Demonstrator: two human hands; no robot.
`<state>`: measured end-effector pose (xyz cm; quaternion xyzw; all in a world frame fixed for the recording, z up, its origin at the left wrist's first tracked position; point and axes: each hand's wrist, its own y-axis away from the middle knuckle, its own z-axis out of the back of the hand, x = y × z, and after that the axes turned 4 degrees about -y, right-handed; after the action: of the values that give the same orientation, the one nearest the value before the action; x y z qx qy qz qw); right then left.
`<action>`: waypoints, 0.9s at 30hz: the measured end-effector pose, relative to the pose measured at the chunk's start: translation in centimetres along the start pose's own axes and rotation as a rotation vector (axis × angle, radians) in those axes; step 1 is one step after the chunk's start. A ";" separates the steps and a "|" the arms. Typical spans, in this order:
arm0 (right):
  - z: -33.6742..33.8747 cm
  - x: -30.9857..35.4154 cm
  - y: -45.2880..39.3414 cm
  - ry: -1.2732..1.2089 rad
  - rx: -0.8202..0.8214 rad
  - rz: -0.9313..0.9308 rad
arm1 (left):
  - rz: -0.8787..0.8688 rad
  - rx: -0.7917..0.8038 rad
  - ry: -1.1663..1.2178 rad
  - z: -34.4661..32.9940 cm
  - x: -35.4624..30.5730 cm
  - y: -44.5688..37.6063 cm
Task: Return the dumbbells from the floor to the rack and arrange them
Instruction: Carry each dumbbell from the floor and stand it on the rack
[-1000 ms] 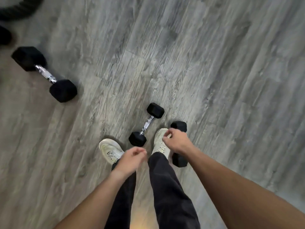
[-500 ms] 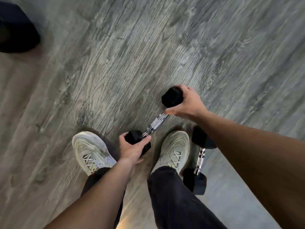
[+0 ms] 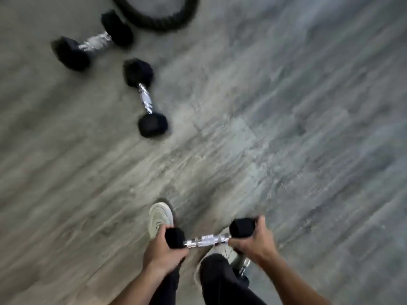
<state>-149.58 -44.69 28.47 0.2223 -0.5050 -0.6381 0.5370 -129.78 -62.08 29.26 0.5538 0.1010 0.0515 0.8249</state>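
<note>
Low in the view, above the white shoes point(image 3: 160, 216), a small dumbbell point(image 3: 206, 238) is held level, one hand on each end. The left hand point(image 3: 161, 253) wraps its fingers round the left black head; the right hand point(image 3: 253, 239) grips the right head, thumb near the chrome bar. Another dumbbell point(image 3: 145, 97) lies on the grey wood floor point(image 3: 286, 128) farther off, a third point(image 3: 91, 41) beyond it (both blurred), near a thick black rope point(image 3: 154, 20).
</note>
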 end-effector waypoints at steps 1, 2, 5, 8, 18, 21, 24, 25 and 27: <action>0.6 1.5 3.1 0.010 0.016 0.002 | -0.012 0.042 -0.018 2.5 0.1 3.0; 1.1 2.8 6.0 0.022 0.052 0.003 | -0.013 0.093 -0.037 4.6 0.4 5.7; 2.6 9.0 16.1 0.184 0.243 0.019 | 0.017 0.141 -0.033 12.7 1.9 15.5; 2.1 13.8 23.5 0.257 0.202 0.057 | 0.004 0.076 0.050 18.7 2.8 22.8; -9.6 34.7 36.8 0.481 0.130 0.281 | 0.040 -0.107 0.360 38.4 9.9 28.0; -14.3 41.5 37.4 0.552 0.178 0.339 | 0.065 -0.141 0.462 44.2 11.4 26.6; -18.8 48.3 37.4 0.604 0.226 0.367 | 0.104 -0.154 0.546 49.9 12.1 24.6; -20.1 50.3 37.3 0.616 0.238 0.380 | 0.119 -0.159 0.569 51.6 12.1 24.0; -23.3 55.5 37.1 0.669 0.269 0.414 | 0.157 -0.178 0.614 56.1 12.0 22.3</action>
<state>-131.25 -101.44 66.52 0.3794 -0.4153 -0.3376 0.7547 -104.94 -101.91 69.06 0.4440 0.2974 0.2881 0.7946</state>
